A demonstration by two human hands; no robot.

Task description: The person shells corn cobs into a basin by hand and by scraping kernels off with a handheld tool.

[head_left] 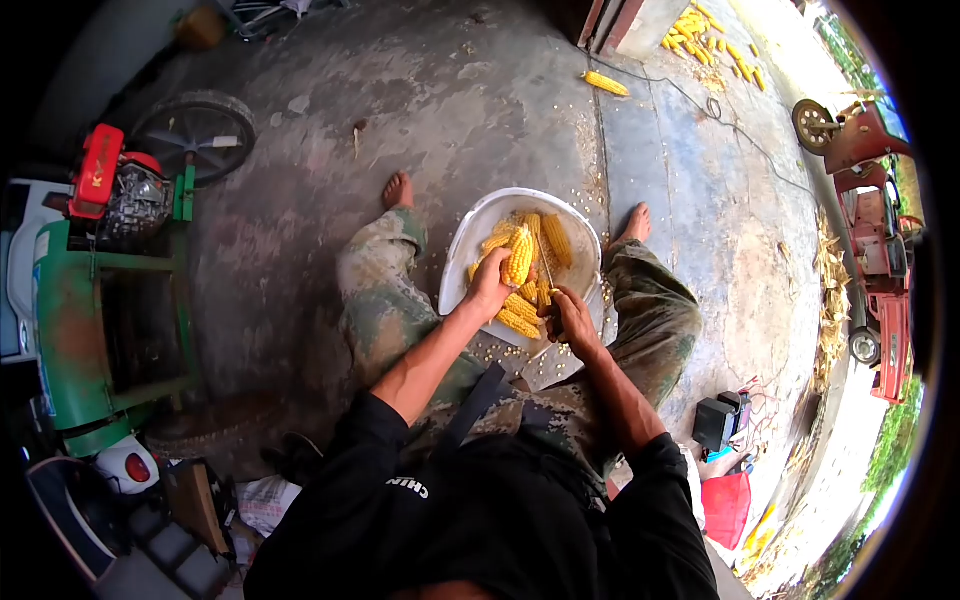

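One cob (519,255) juts forward from the clenched left grip (491,285); the right grip (572,320) clasps a rod (546,270).

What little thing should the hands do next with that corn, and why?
Maybe lean the thin rod against the held cob: the left hand grips it over the basin, and the right hand holds the rod close beside it.
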